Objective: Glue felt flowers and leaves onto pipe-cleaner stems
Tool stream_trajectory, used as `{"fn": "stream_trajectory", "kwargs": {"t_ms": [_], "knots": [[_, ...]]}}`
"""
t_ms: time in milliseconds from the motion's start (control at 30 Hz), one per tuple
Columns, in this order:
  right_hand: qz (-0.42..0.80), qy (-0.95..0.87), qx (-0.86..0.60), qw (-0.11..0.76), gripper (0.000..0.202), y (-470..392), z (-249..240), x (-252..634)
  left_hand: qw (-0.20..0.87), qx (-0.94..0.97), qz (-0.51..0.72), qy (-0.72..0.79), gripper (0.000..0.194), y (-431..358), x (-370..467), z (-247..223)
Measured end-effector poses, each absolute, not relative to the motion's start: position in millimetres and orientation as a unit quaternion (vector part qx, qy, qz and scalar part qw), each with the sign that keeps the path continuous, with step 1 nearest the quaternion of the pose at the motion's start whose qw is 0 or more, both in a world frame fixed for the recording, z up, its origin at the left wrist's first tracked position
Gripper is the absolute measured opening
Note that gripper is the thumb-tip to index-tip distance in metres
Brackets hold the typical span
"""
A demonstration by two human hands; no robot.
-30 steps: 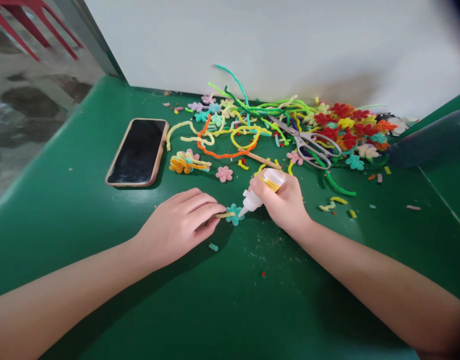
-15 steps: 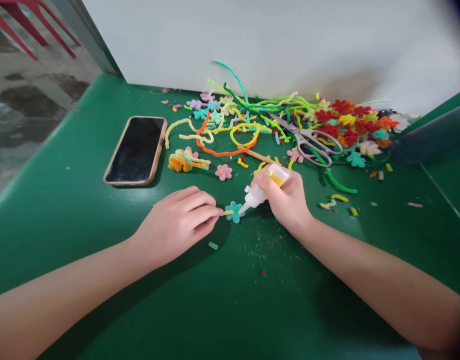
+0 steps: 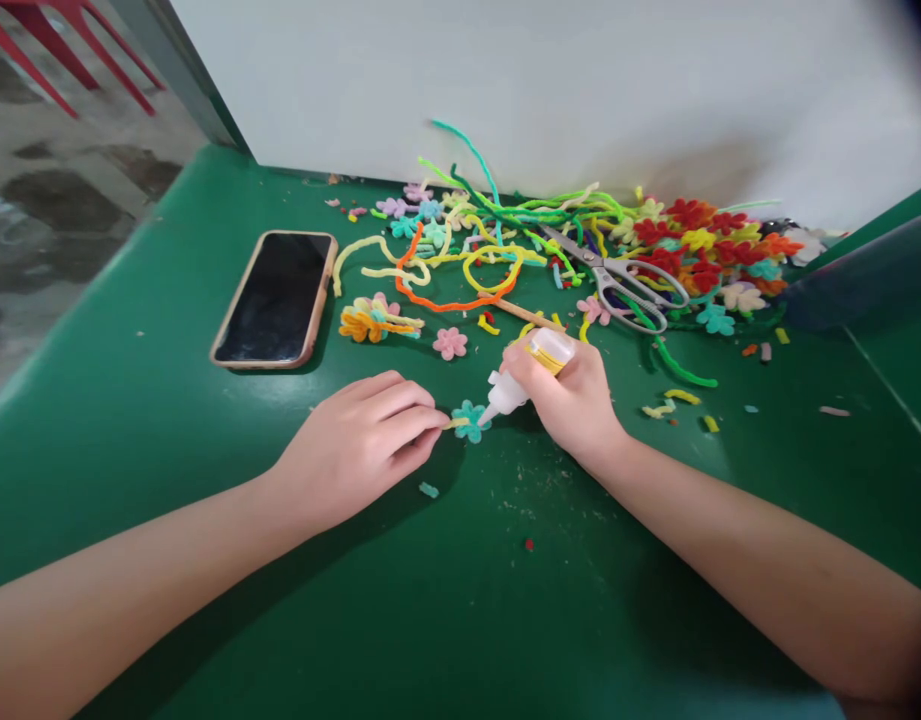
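Observation:
A teal fuzzy flower lies on the green table between my hands. A short pale yellow stem reaches its middle from the left, and my left hand pinches the stem's outer end between thumb and fingertips. My right hand is wrapped round a white glue bottle with a yellow label. The bottle tilts down to the left, its nozzle tip at the right part of the flower. Just above sits a pink flower.
A phone lies at the left. Behind are an orange flower bundle, scissors, a wooden stick, loose pipe cleaners and a pile of red flowers. A white wall borders the table's back.
The view has shifted very slightly. Both hands keep their holds, and the glue nozzle stays at the teal flower.

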State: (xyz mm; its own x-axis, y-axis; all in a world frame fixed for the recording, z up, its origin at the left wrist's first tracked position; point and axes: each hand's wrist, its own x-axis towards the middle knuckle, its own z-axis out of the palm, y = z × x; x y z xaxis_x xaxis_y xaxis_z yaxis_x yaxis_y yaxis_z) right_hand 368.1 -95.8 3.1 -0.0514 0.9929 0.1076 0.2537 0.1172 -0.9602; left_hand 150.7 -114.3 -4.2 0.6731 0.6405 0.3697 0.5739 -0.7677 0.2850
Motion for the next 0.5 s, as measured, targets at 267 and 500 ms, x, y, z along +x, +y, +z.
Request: {"fn": "stream_trajectory", "kwargs": {"t_ms": [267, 500], "knots": [[0.406, -0.613, -0.515, 0.441, 0.032, -96.3, 2.5, 367.9, 0.079, 0.909, 0.236, 0.334, 0.011, -113.3, 153.3, -5.2], [0.437, -0.586, -0.508, 0.455, 0.036, -96.2, 2.7, 368.1, 0.08, 0.911, 0.224, 0.336, 0.013, -114.1, 152.8, -4.9]]}}
